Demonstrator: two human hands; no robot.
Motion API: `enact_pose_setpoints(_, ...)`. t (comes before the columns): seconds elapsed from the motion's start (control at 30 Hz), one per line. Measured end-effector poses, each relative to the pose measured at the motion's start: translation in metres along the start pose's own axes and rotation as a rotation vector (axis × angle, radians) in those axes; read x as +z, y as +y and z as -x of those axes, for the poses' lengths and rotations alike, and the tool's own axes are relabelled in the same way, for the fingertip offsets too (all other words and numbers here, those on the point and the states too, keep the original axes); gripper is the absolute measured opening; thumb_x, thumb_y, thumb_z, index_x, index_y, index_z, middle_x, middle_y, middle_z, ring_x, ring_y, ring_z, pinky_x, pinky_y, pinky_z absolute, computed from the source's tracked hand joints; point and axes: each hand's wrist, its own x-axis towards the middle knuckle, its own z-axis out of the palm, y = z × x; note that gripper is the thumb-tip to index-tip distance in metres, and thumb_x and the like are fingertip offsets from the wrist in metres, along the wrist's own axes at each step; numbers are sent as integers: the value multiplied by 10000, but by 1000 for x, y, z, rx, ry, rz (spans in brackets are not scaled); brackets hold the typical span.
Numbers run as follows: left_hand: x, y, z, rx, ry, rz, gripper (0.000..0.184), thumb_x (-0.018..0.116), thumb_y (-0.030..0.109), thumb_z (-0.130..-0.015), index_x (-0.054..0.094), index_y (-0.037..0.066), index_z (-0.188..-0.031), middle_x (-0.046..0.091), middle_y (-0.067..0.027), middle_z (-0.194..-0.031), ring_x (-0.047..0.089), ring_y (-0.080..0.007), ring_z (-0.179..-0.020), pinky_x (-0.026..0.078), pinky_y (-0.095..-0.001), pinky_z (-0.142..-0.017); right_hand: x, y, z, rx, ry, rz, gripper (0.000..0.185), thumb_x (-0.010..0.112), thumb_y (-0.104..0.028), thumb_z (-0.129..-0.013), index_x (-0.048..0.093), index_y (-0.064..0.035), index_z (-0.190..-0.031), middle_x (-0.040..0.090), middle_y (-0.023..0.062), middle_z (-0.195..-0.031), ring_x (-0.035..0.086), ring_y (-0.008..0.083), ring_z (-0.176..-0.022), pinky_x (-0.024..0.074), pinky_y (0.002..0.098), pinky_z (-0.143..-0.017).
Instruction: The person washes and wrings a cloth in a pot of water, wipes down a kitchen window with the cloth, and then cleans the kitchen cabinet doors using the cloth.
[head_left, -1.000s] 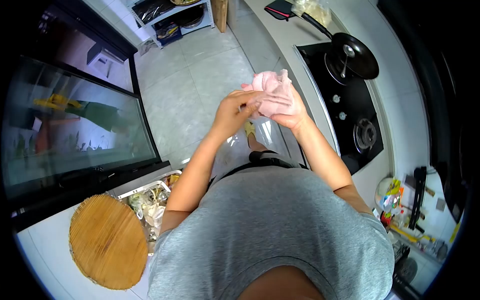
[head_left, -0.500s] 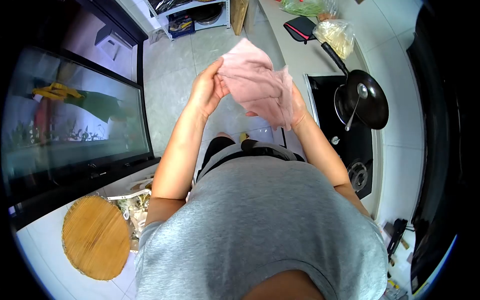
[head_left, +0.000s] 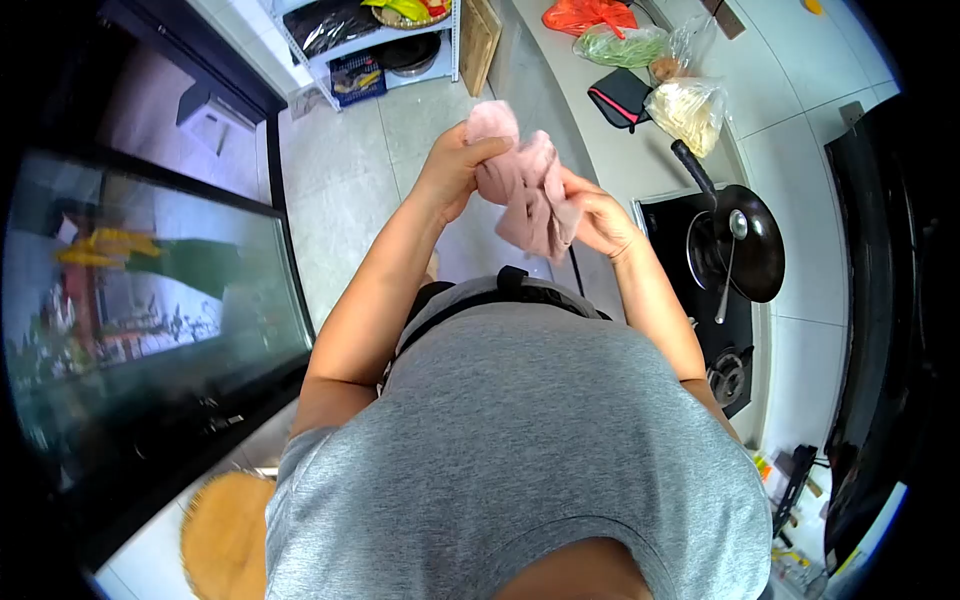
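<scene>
Kitchen, pale grey tiled floor (head_left: pixel 345 195) in the upper middle, dark-framed glass door (head_left: pixel 170 290) along the left side, light grey countertop (head_left: pixel 630 165) running down the upper right. Black glass gas cooktop (head_left: pixel 738 335) right of centre, with a round black frying pan (head_left: pixel 765 255) on it, long silver metal spoon (head_left: pixel 728 280) lying across the pan. Black flat pouch with red trim (head_left: pixel 620 98) on the counter, upper right.

Crumpled pink soft fabric cloth (head_left: pixel 528 195) is upper centre of the frame, up in the air between the two hands, ahead of the grey T-shirt (head_left: pixel 520 400). Its longer run slants from upper left down to lower right; lower end hangs loose. Left hand (head_left: pixel 448 172) grips the cloth's upper-left part, thumb over the top, grip narrow. Right hand (head_left: pixel 603 222) is at the right edge, fingers drawn in on the cloth; thumb contact can't be made out. Cloth lies right of the left hand, left of the right hand, touching both, so neither is nearer. Right hand sits a bit lower in frame.
</scene>
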Motion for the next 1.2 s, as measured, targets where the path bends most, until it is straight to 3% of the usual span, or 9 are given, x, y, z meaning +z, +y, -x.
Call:
enact_pose_setpoints(0.1,-18,46,-20,104,-221,-114,329,677,176,-870,621,38,-1163,670,-43,-1060,641,-136,-939,512,-289,-807,-5,-14,-35,-35,-154,103,683,617,-286,-909,367,20,-1467,484,160,-1431,446,256,-1341,292,391,-1154)
enact_pose_setpoints(0.3,-48,106,-65,-37,-588,-478,322,669,159,-895,632,0,-1172,667,-35,-1033,619,-103,-932,501,-265,-820,38,-39,-107,-108,88,525,736,785,-232,-806,439,-8,-1416,568,101,-1334,531,182,-1219,398,348,-1070)
enact_pose_setpoints(0.4,-70,112,-97,149,-688,-702,308,653,148,-914,605,-8,-1175,668,-46,-1035,611,-93,-934,494,-259,-822,51,-40,-144,-242,288,580,595,822,-252,-790,583,-14,-1280,664,58,-1174,606,133,-1068,479,305,-935)
enact_pose_setpoints(0.47,-83,114,-112,466,-529,-792,277,649,86,-914,563,-12,-1159,670,-72,-1045,614,-98,-950,500,-263,-831,65,-40,-161,-330,506,605,376,799,-287,-829,708,-22,-1079,726,36,-959,658,104,-866,520,279,-790)
enact_pose_setpoints(0.73,-113,92,-125,454,-330,-634,327,611,-98,-750,580,-12,-1064,670,-65,-989,646,-120,-918,511,-272,-829,82,-61,-183,-422,710,713,120,648,-70,-860,726,-5,-922,718,46,-790,637,81,-677,506,247,-634)
enact_pose_setpoints(0.9,-139,31,-145,494,-229,-561,188,659,45,-760,662,-14,-939,681,-103,-815,650,-139,-754,516,-308,-725,75,-73,-172,-428,642,562,124,641,-69,-857,698,20,-921,714,65,-806,631,101,-672,499,249,-630)
enact_pose_setpoints(1.0,-163,22,-155,242,-256,-736,155,725,98,-811,688,-15,-911,653,-23,-712,584,-96,-676,471,-273,-626,78,-93,-154,-540,734,344,166,615,-114,-883,671,-2,-992,704,59,-881,640,112,-731,506,247,-695)
enact_pose_setpoints(1.13,-169,79,-153,308,-303,-897,133,709,60,-825,693,-19,-931,646,8,-774,560,-80,-706,457,-252,-633,59,-111,-121,-479,848,256,250,628,-185,-902,661,13,-1050,694,89,-952,651,161,-849,514,286,-804)
enact_pose_setpoints(1.2,-167,108,-151,388,-428,-567,161,687,106,-877,705,-29,-962,645,20,-830,550,-83,-739,448,-243,-648,47,-110,-108,-470,902,126,281,634,-220,-906,657,11,-1064,687,97,-1007,648,180,-934,502,305,-868)
